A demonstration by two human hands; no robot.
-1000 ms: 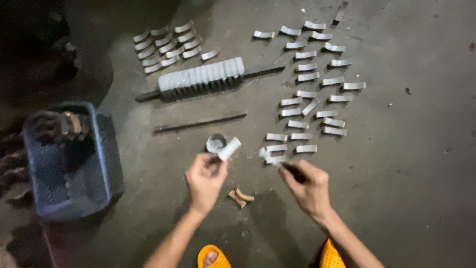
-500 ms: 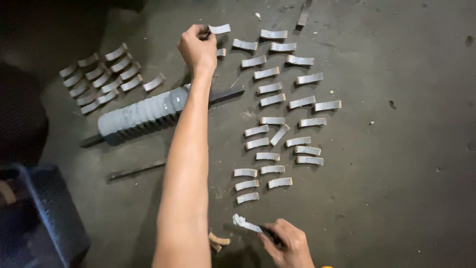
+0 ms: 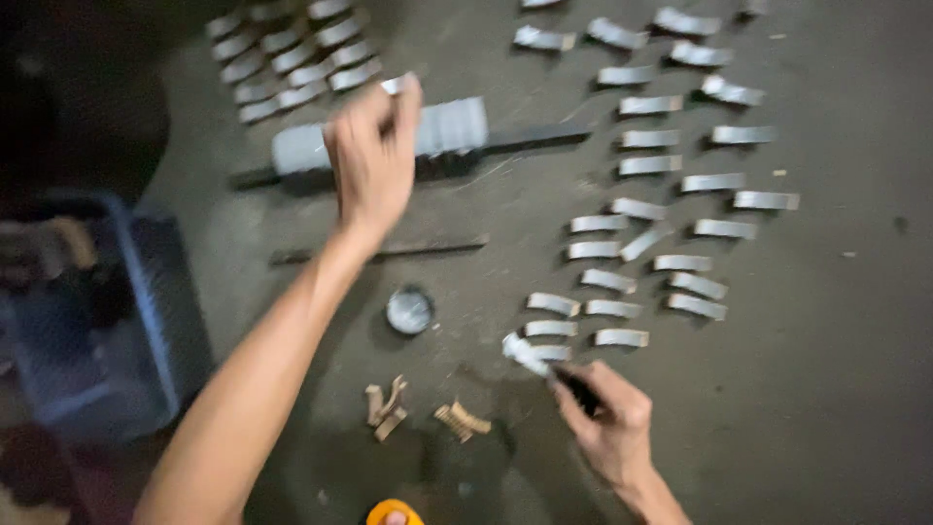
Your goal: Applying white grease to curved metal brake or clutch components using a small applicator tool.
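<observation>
A small curved metal piece (image 3: pixel 397 85) sits pinched between the fingertips of the left hand (image 3: pixel 374 160), which is stretched out over the dark concrete floor (image 3: pixel 836 389), above a rod threaded with a stack of grey plates (image 3: pixel 442 126). The hand is blurred, so the piece shows only as a pale sliver at the fingertips.

Nearer the body, the right hand (image 3: pixel 607 423) is closed around a dark-handled tool (image 3: pixel 578 387) whose pale tip (image 3: pixel 520 352) lies just beside the lowest metal pieces; what kind of tool it is cannot be told.

To the right of the plate-laden rod, rows of curved metal pieces (image 3: pixel 646 224) are laid out across the floor, one lying aslant among them. A second, tighter group of metal pieces (image 3: pixel 287 58) lies at the upper left, just beyond the rod. A thin bare rod (image 3: pixel 418 248) lies on the floor beneath the outstretched forearm, which crosses and hides its middle. A small round tin (image 3: pixel 409 311) stands between the two hands, and two clusters of tan ribbed bits (image 3: pixel 418 413) lie closer to the body.

At the left edge a blue plastic crate (image 3: pixel 146 321) stands in shadow, its contents blurred beyond telling. An orange sandal toe (image 3: pixel 394 512) is cut off by the bottom edge.
</observation>
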